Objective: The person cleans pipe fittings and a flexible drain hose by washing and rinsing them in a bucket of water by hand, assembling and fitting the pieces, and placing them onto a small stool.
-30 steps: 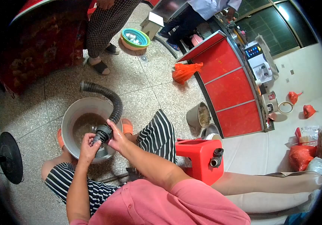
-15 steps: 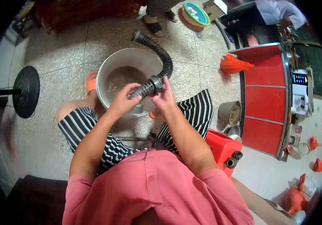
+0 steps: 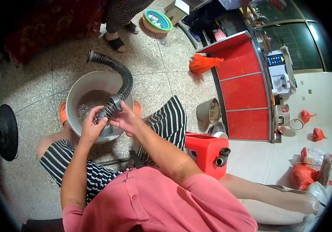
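Note:
A black corrugated hose (image 3: 125, 79) arches over a wide pale bucket (image 3: 73, 94) that stands between my knees with murky water (image 3: 92, 101) in it. My left hand (image 3: 92, 124) has its fingers closed round the hose's lighter, ribbed lower end. Just beside it, my right hand (image 3: 126, 119) grips the hose from the right, close below a dark collar (image 3: 114, 103); some of its fingers are hidden behind the hose. The hose's far end (image 3: 91, 56) sticks out free beyond the bucket's back rim.
A red jerrycan (image 3: 204, 152) stands at my right, near a small grey bucket (image 3: 208, 111). Further off are an orange plastic bag (image 3: 204, 64), red cabinets (image 3: 243, 92) and stacked basins (image 3: 157, 21). A round black fan (image 3: 6, 132) is at left. Two other people stand at the back.
My view has swung to the right, so the bucket, hose and hands sit further left and lower in it. Both hands keep their hold on the hose, with the fingers slightly shifted.

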A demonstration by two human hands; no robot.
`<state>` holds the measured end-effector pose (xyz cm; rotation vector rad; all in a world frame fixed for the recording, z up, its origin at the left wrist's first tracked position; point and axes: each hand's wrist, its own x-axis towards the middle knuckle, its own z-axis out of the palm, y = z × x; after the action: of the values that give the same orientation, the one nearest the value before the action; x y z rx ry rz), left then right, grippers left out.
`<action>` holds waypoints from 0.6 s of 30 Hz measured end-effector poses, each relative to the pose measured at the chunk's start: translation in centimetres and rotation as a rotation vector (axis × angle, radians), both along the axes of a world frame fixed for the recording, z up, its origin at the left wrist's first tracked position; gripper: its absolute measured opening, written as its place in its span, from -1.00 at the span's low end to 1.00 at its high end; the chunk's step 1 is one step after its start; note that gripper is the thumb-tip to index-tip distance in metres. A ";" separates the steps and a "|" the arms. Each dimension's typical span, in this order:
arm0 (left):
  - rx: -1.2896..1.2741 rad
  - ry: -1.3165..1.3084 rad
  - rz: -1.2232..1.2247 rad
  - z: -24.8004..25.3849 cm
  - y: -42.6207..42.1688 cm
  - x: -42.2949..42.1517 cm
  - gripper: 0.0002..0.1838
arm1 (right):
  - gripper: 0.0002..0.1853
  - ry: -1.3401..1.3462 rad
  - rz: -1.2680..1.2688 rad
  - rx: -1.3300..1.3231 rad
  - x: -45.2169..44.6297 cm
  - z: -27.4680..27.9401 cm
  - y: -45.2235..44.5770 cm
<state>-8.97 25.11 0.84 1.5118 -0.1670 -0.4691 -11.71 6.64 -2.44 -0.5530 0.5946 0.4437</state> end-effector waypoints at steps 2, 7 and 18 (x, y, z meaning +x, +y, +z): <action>-0.011 0.022 -0.013 -0.3 0.2 0.0 -0.53 | -0.59 -0.025 0.054 -0.035 0.0 1.9 -0.3; 0.122 -0.222 -0.049 0.8 0.3 -0.1 -0.53 | -0.68 -0.063 -0.162 -0.116 2.2 1.3 -3.5; 0.036 -0.311 -0.093 -0.3 0.7 0.9 -0.26 | -0.68 -0.177 -0.411 -0.538 3.2 7.0 -1.3</action>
<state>-8.03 25.83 0.54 1.6112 -0.4753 -0.3092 -8.46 5.37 4.60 -0.9458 0.6384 -0.1650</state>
